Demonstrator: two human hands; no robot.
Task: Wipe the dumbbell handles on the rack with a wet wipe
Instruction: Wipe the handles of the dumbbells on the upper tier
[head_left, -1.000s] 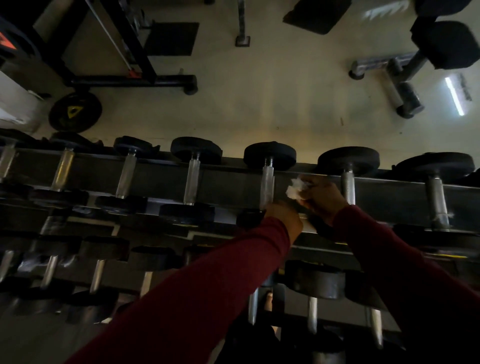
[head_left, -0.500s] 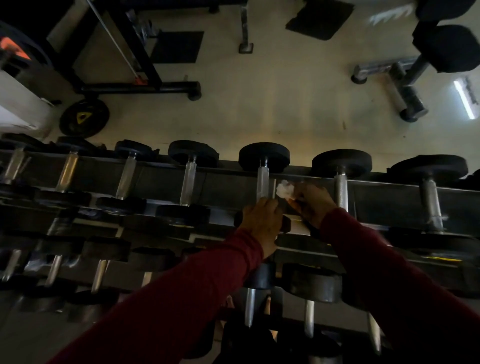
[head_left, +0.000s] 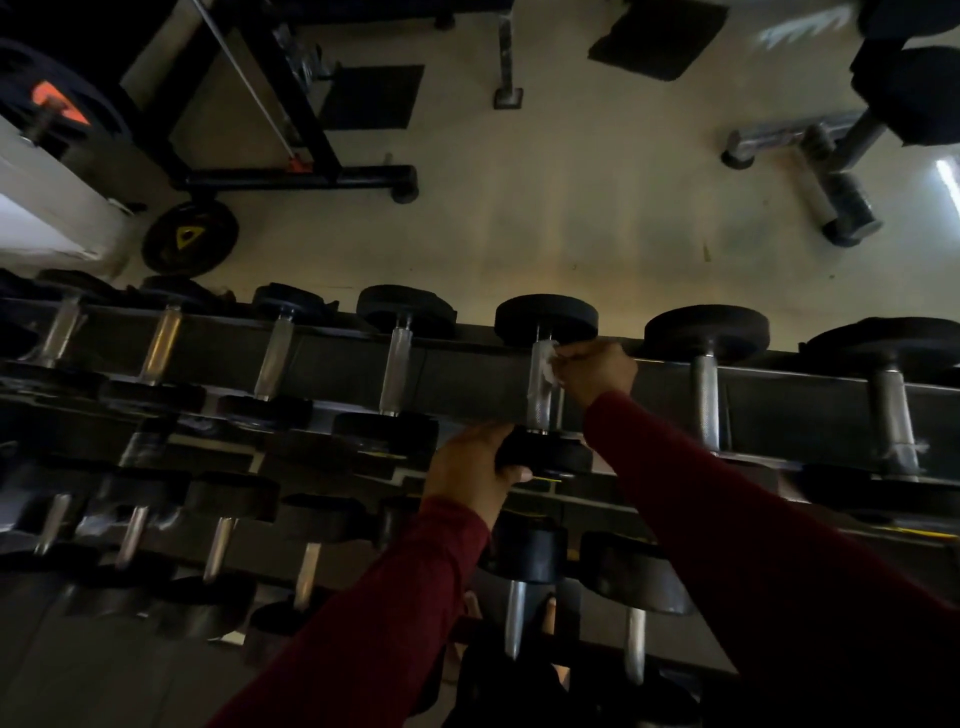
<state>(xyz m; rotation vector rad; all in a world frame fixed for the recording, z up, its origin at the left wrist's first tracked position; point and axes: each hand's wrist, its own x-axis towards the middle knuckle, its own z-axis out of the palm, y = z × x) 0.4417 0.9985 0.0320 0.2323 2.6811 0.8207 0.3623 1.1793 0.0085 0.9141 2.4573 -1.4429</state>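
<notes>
Weight plate (head_left: 190, 237) flat on floor (head_left: 571, 208); black mat (head_left: 657, 37) beyond; bench frame (head_left: 810, 171) right.

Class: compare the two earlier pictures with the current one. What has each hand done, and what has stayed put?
The right hand brought the white wet wipe leftward onto the silver metal dumbbell handle. The left hand slid down and gripped that dumbbell's near black round weight head. The other dumbbells and the dark metal rack stayed put.

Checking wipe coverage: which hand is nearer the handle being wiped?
Right hand, pressing the wet wipe against the handle; left hand grips the near weight head below.
</notes>
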